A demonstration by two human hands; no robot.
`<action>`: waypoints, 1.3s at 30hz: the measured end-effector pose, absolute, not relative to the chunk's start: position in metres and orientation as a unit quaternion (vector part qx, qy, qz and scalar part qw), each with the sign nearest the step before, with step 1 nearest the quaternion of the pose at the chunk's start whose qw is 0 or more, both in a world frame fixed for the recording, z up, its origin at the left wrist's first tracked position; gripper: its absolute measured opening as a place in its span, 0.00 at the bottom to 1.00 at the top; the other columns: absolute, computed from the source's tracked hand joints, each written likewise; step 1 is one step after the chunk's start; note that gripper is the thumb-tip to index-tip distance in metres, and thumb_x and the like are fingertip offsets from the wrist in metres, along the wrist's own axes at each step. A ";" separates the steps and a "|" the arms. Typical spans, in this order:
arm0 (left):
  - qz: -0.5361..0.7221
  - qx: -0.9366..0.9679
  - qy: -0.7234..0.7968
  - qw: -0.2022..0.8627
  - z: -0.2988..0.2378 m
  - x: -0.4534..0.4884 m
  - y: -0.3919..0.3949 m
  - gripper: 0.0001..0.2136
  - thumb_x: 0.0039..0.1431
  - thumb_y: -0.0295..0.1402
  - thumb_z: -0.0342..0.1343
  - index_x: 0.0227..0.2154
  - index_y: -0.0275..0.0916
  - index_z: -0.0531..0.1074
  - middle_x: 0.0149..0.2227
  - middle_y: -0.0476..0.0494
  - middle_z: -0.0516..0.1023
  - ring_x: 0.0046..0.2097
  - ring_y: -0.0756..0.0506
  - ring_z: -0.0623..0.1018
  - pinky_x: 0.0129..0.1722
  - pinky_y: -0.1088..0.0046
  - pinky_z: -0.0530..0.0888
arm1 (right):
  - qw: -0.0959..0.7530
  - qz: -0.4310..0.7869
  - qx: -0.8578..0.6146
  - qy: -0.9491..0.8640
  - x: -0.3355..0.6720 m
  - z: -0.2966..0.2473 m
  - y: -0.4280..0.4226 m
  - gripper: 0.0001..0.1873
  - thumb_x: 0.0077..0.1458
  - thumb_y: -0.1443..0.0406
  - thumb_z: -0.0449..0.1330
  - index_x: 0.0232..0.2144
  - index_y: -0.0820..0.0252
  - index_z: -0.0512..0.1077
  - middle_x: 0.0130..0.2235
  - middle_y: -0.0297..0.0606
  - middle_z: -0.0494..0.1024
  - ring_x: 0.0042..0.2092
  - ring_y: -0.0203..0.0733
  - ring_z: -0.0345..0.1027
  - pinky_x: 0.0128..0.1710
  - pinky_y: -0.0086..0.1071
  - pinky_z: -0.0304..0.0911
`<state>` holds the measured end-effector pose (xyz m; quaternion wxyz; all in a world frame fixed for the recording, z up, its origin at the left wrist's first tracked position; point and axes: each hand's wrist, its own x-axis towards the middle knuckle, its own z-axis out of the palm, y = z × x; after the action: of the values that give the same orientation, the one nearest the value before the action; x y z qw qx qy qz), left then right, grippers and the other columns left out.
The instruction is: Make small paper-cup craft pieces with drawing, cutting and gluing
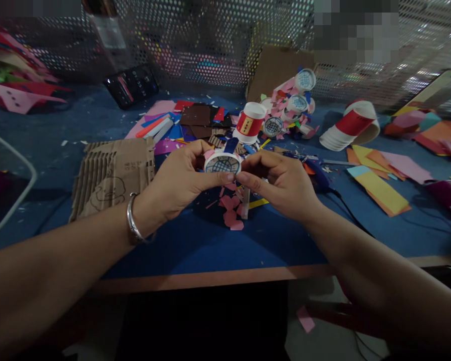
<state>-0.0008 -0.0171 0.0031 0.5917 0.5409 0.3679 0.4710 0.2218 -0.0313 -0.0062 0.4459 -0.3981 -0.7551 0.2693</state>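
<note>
Between my two hands is a cut paper-cup bottom (222, 164), round and white-rimmed, with a blue grid drawn on its face. A dark blue paper piece (231, 145) sticks up at its top edge. My left hand (186, 175) grips the cup bottom from the left, thumb along its lower rim. My right hand (281, 180) pinches at its right edge; whatever else may be in those fingertips is hidden. Under the hands lie several pink paper scraps (232, 210). Just behind stands an upside-down red and white paper cup (250, 123).
Corrugated cardboard (113, 175) with a drawn figure lies left. Behind are a paper-decorated craft piece (289, 108) and a black phone-like object (131, 86). Stacked paper cups (349, 125) lie right, near coloured paper (379, 188) and a blue corded tool (317, 173), partly hidden.
</note>
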 end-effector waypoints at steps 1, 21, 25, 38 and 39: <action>0.465 0.544 0.364 0.596 0.003 -0.002 -0.017 0.22 0.42 0.35 0.84 0.32 0.40 0.76 0.33 0.52 0.80 0.37 0.48 0.77 0.40 0.69 0.72 | 0.447 0.274 -0.396 -0.754 0.222 -0.006 -0.032 0.23 0.59 0.43 0.75 0.36 0.56 0.82 0.34 0.34 0.81 0.34 0.38 0.71 0.33 0.32 0.66; 0.489 0.527 0.370 0.588 0.007 -0.008 -0.012 0.21 0.42 0.29 0.82 0.34 0.43 0.75 0.35 0.52 0.80 0.43 0.45 0.80 0.47 0.67 0.75 | 0.444 0.184 -0.430 -0.765 0.224 -0.003 -0.038 0.12 0.66 0.53 0.71 0.39 0.54 0.83 0.38 0.38 0.84 0.39 0.43 0.74 0.37 0.36 0.70; 0.515 0.475 0.358 0.618 0.013 -0.005 -0.014 0.22 0.41 0.27 0.83 0.33 0.43 0.74 0.36 0.53 0.79 0.43 0.46 0.79 0.49 0.66 0.75 | 0.432 0.210 -0.418 -0.771 0.225 -0.006 -0.036 0.15 0.65 0.51 0.72 0.37 0.56 0.82 0.36 0.37 0.83 0.36 0.41 0.73 0.35 0.35 0.67; 0.537 0.505 0.339 0.585 0.012 -0.005 -0.019 0.22 0.48 0.27 0.82 0.41 0.45 0.76 0.40 0.53 0.78 0.44 0.47 0.75 0.51 0.68 0.73 | 0.423 0.210 -0.403 -0.784 0.225 -0.005 -0.036 0.10 0.66 0.59 0.69 0.33 0.56 0.79 0.31 0.33 0.79 0.33 0.38 0.69 0.34 0.34 0.63; 0.538 0.513 0.336 0.579 0.011 -0.005 -0.021 0.21 0.50 0.28 0.82 0.41 0.45 0.76 0.40 0.53 0.78 0.44 0.46 0.75 0.51 0.68 0.73 | 0.419 0.208 -0.406 -0.786 0.225 -0.004 -0.036 0.09 0.66 0.60 0.68 0.33 0.56 0.78 0.32 0.33 0.79 0.33 0.38 0.69 0.34 0.34 0.63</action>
<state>-0.0051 -0.0208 0.0109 0.5787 0.5133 0.3355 0.5376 0.2253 -0.0358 -0.0044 0.4186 -0.4056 -0.7855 0.2080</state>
